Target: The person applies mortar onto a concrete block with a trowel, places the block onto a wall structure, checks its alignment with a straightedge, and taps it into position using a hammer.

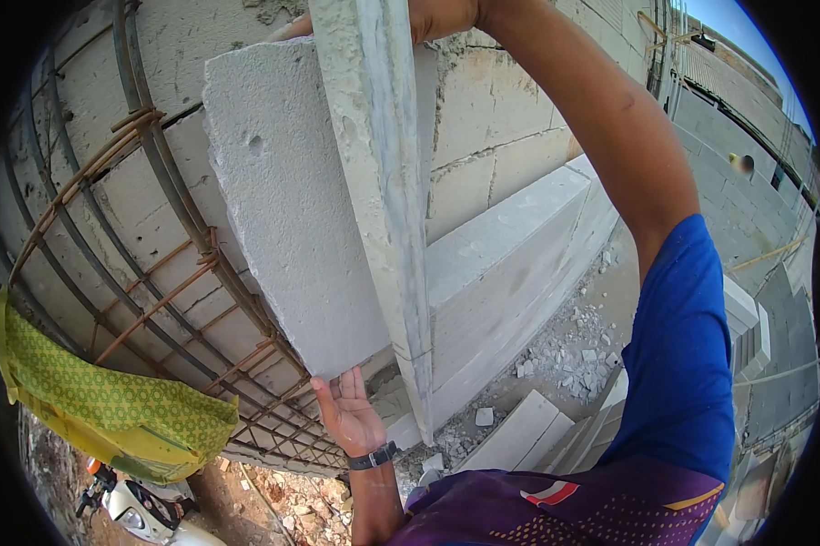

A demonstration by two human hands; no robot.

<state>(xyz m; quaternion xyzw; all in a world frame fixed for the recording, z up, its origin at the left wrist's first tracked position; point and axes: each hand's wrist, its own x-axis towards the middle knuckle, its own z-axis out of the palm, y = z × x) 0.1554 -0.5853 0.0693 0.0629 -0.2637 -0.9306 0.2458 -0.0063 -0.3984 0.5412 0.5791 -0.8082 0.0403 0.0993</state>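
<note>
A pale aerated concrete block (283, 191) stands upright in front of me, its left edge rough and chipped. My left hand (351, 414), with a dark wristwatch, is palm up under the block's lower end, the thumb and fingers against it. At the top, my right hand (442, 18) reaches over the block's upper end; the frame's edge and a bar hide most of its fingers. That long mortar-crusted bar (374, 164) runs from top to bottom in front of the block, hiding part of it.
Tied rebar (169, 191) rises on the left, with a yellow-green patterned cloth (110, 382) hanging by it. A low block wall (519, 246) runs along the right. Rubble (574, 364) and loose blocks (510, 432) lie below. A motorbike (141, 510) stands lower left; a person (745, 165) is far off.
</note>
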